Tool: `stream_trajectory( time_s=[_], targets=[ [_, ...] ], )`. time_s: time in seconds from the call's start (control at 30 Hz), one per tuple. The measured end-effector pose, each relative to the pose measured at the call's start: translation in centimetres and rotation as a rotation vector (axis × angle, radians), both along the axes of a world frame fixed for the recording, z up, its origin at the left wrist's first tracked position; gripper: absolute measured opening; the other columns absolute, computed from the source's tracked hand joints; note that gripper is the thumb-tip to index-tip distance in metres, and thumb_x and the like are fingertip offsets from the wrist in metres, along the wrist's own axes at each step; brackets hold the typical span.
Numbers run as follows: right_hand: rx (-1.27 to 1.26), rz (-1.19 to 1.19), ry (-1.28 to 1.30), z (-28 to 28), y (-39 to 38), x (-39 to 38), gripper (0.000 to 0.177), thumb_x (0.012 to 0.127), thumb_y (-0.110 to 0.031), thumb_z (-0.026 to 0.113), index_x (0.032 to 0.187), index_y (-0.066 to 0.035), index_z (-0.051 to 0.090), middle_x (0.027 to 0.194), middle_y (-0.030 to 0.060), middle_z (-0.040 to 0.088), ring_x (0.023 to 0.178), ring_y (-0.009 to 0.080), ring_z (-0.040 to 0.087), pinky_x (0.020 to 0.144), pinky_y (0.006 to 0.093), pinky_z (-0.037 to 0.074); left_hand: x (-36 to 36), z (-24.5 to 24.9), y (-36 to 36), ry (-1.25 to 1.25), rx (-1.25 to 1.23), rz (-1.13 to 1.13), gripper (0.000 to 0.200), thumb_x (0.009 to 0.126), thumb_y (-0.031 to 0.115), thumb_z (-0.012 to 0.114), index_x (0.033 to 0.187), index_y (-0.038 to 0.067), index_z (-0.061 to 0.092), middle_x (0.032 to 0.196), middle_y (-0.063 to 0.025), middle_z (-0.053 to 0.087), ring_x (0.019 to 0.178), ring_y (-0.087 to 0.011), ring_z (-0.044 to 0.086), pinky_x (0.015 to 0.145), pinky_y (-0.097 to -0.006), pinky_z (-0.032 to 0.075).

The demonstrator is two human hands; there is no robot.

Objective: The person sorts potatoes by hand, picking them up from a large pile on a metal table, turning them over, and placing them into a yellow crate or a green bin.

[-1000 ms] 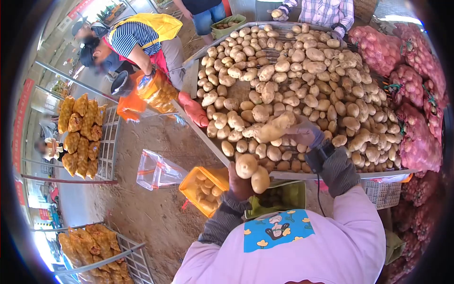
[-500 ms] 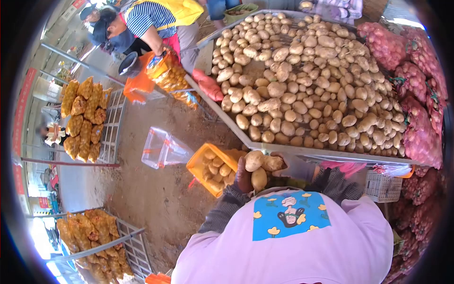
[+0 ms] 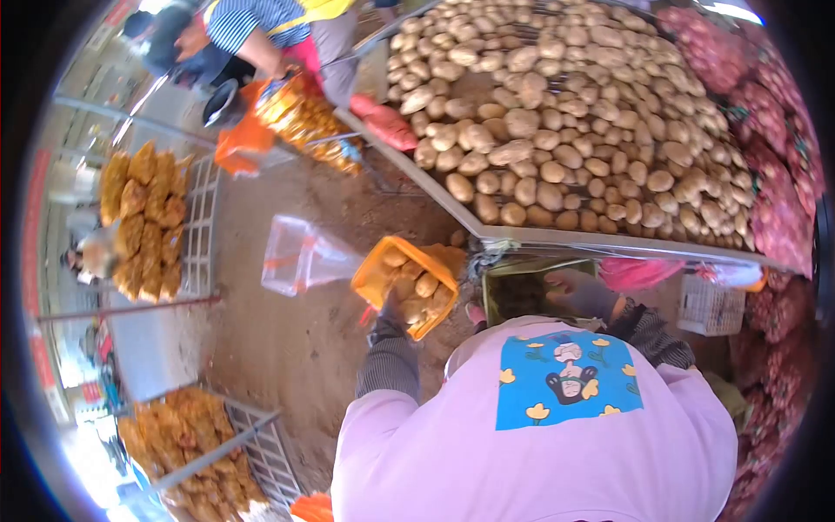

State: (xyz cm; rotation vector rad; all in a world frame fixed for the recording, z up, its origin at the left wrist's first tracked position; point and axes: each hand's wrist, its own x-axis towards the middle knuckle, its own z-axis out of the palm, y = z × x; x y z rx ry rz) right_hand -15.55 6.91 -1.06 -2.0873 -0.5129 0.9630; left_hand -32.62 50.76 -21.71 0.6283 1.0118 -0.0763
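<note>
My left hand (image 3: 396, 304) reaches into an orange basket (image 3: 369, 267) among potatoes (image 3: 426, 284); its fingers are hidden, and whether it grips a potato cannot be told. Slightly blurred, my right hand (image 3: 581, 291) is over a dark green container (image 3: 515, 291) below the sorting table's edge. Its fingers look apart, with no potato visible in them. Many loose potatoes (image 3: 557, 130) cover the table (image 3: 539, 235) in front.
Pink net sacks (image 3: 778, 209) line the right side, above a white crate (image 3: 711, 306). A clear bag (image 3: 300, 257) lies on the ground at left. Filled orange net sacks (image 3: 148, 217) stand farther left. Another person (image 3: 261, 35) handles an orange net bag (image 3: 304, 122).
My left hand has moved left and down from the potatoes held between both hands into the basket. My right hand has shifted right, and those potatoes no longer show between the hands.
</note>
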Motion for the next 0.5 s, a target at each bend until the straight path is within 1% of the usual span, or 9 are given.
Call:
stream_trajectory(
  time_s=[0.07, 0.1, 0.17, 0.23, 0.3, 0.33, 0.4, 0.47, 0.5],
  targets=[
    [-0.058, -0.07, 0.023, 1.1, -0.9, -0.1, 0.053, 0.088, -0.032, 0.07, 0.129, 0.0, 0.059, 0.122, 0.0198, 0.064, 0.108, 0.0294, 0.065, 0.095, 0.038, 0.051, 0.4, -0.5, 0.2, 0.134, 0.557, -0.19, 0.052, 0.096, 0.047, 0.057, 0.134, 0.013, 0.054, 0.119, -0.0134, 0.066, 0.1, -0.0337, 0.067, 0.079, -0.0483, 0.056],
    [-0.041, -0.059, -0.025, 0.7, -1.3, -0.2, 0.054, 0.088, -0.033, 0.07, 0.129, 0.0, 0.059, 0.12, 0.0202, 0.065, 0.108, 0.0293, 0.065, 0.094, 0.0386, 0.051, 1.9, -0.8, -1.0, 0.097, 0.528, -0.237, 0.052, 0.096, 0.047, 0.057, 0.134, 0.013, 0.054, 0.119, -0.0134, 0.066, 0.1, -0.0337, 0.067, 0.079, -0.0483, 0.056],
    [-0.051, -0.08, -0.096, 0.2, -3.1, 0.7, 0.055, 0.088, -0.034, 0.071, 0.129, 0.0, 0.058, 0.118, 0.0205, 0.065, 0.108, 0.0291, 0.065, 0.094, 0.0391, 0.051, 5.4, -1.0, -3.2, 0.137, 0.718, -0.23, 0.053, 0.094, 0.041, 0.059, 0.137, 0.009, 0.052, 0.126, -0.0166, 0.059, 0.108, -0.0347, 0.061, 0.089, -0.0465, 0.051],
    [0.031, -0.345, -0.243, -0.3, -5.1, 2.7, 0.052, 0.088, -0.033, 0.07, 0.127, -0.001, 0.059, 0.113, 0.0225, 0.065, 0.104, 0.0349, 0.065, 0.09, 0.0417, 0.051, 8.1, -0.2, -4.6, 0.187, 0.932, -0.188, 0.055, 0.093, 0.035, 0.061, 0.139, 0.006, 0.05, 0.134, -0.0197, 0.053, 0.117, -0.0357, 0.055, 0.098, -0.0447, 0.046],
    [-0.132, -0.524, -0.817, -1.9, -8.5, 6.4, 0.05, 0.087, -0.033, 0.069, 0.125, -0.002, 0.059, 0.108, 0.0254, 0.064, 0.104, 0.0412, 0.062, 0.089, 0.0454, 0.051, 9.8, 1.1, -5.8, 0.25, 1.161, -0.113, 0.058, 0.092, 0.03, 0.063, 0.141, 0.003, 0.048, 0.141, -0.0229, 0.046, 0.125, -0.0367, 0.049, 0.107, -0.0429, 0.041],
    [-0.226, -0.691, -0.854, -0.9, -10.0, 8.4, 0.05, 0.086, -0.033, 0.069, 0.124, -0.003, 0.058, 0.109, 0.0266, 0.063, 0.104, 0.0436, 0.06, 0.09, 0.047, 0.05, 10.4, 1.8, -7.0, 0.195, 1.424, -0.192, 0.051, 0.093, 0.024, 0.062, 0.136, -0.001, 0.052, 0.135, -0.0239, 0.05, 0.123, -0.0388, 0.05, 0.105, -0.0453, 0.041],
    [-0.43, -0.984, -1.001, -1.2, -13.6, 12.2, 0.057, 0.085, -0.043, 0.068, 0.125, -0.004, 0.055, 0.119, 0.028, 0.059, 0.107, 0.0463, 0.057, 0.094, 0.0501, 0.048, 12.0, 5.8, -10.0, -0.073, 1.417, -0.25, 0.045, 0.094, 0.021, 0.061, 0.13, -0.004, 0.054, 0.132, -0.0249, 0.053, 0.123, -0.0391, 0.05, 0.104, -0.0449, 0.041],
    [-0.553, -1.14, -0.6, -1.8, -16.2, 15.8, 0.065, 0.085, -0.05, 0.066, 0.131, -0.006, 0.052, 0.127, 0.028, 0.054, 0.114, 0.0469, 0.054, 0.095, 0.0522, 0.047, 13.3, 7.7, -12.4, -0.232, 1.421, -0.248, 0.041, 0.093, 0.019, 0.062, 0.127, -0.004, 0.056, 0.128, -0.0244, 0.055, 0.12, -0.0388, 0.052, 0.102, -0.045, 0.043],
    [-0.545, -1.148, -0.606, -2.6, -16.1, 16.5, 0.065, 0.085, -0.05, 0.066, 0.131, -0.006, 0.052, 0.127, 0.028, 0.054, 0.114, 0.0469, 0.054, 0.095, 0.0522, 0.047, 14.0, 8.5, -13.6, -0.375, 1.418, -0.242, 0.038, 0.093, 0.016, 0.062, 0.125, -0.004, 0.057, 0.125, -0.0239, 0.057, 0.117, -0.0386, 0.054, 0.099, -0.0451, 0.045]
  ],
)
